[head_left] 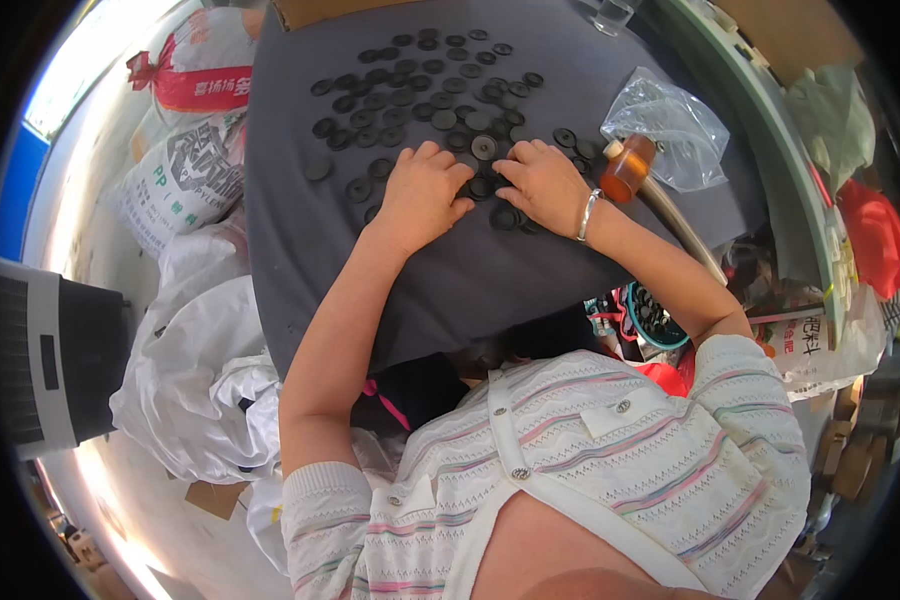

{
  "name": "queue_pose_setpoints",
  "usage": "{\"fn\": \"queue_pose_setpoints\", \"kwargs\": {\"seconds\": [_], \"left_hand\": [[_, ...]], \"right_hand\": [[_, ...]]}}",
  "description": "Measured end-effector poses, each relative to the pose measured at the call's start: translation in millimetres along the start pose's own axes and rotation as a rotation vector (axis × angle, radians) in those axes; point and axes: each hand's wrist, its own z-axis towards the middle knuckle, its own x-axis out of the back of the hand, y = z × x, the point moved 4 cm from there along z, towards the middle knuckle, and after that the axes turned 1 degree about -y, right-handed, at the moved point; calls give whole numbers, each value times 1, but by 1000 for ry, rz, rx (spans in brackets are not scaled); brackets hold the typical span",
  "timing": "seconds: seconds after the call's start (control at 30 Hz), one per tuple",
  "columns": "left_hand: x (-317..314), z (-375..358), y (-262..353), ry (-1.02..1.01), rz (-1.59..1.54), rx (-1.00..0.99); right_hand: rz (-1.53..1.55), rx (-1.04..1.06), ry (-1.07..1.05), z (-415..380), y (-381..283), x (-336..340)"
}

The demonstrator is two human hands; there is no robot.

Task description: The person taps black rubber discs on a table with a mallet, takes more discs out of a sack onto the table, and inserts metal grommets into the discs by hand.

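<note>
Many small round black discs (pixel 400 97) with raised rims lie spread over a dark grey cloth. My left hand (pixel 427 195) rests among the nearest ones, its fingers curled down and closed, the thumb pointing right; whatever is under the fingertips is hidden. My right hand (pixel 547 185), with a silver bracelet (pixel 589 215) on its wrist, has its fingers bent and closed over discs just opposite. Its fingertips touch dark pieces that I cannot make out clearly. Between the two hands lies a disc with a lighter metallic centre (pixel 484 148), and another black disc (pixel 480 188) sits nearer to me.
A hammer with an amber head (pixel 627 170) lies right of my right hand, its handle under my forearm. Beyond it are a clear plastic bag (pixel 685 135) and a clear cup (pixel 613 16). White sacks (pixel 185 185) stand left of the cloth-covered table (pixel 300 240). A teal basket (pixel 660 325) sits below right.
</note>
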Motion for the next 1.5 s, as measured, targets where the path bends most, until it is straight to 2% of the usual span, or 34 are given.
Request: {"fn": "queue_pose_setpoints", "kwargs": {"seconds": [0.2, 0.3, 0.4, 0.5, 0.6, 0.7, 0.8, 1.0, 1.2, 1.3, 1.4, 1.5], "left_hand": [[-1, -4, -11, 36, -91, 37], [5, -5, -8, 86, -94, -10], [11, -4, 6, -34, -232, -25], [1, -6, 12, -162, -184, -28], [3, -5, 15, -187, -177, -29], [6, -5, 14, -122, -191, -22], [7, -3, 9, -51, -189, 0], [13, -1, -2, 135, -276, 1], [11, -1, -8, 176, -242, 3], [20, -2, -21, 237, -247, 74], [29, -6, -34, 384, -231, 119], [40, -10, -45, 476, -207, 154]], "right_hand": [[32, -43, -27, 1, 14, -10], [109, -150, -155, -1, 19, -10], [262, -197, -134, -2, 27, -8], [360, -119, -182, -5, 39, -12], [383, -67, -238, -3, 48, -14], [395, -125, -390, 4, 45, -3], [448, -121, -354, 8, 41, 0], [304, 121, -358, 5, 39, -4], [344, 90, -447, 13, 39, -1], [346, 39, -479, 19, 45, 0], [352, 140, -387, 19, 51, -4], [352, 46, -457, 22, 55, -2]]}}
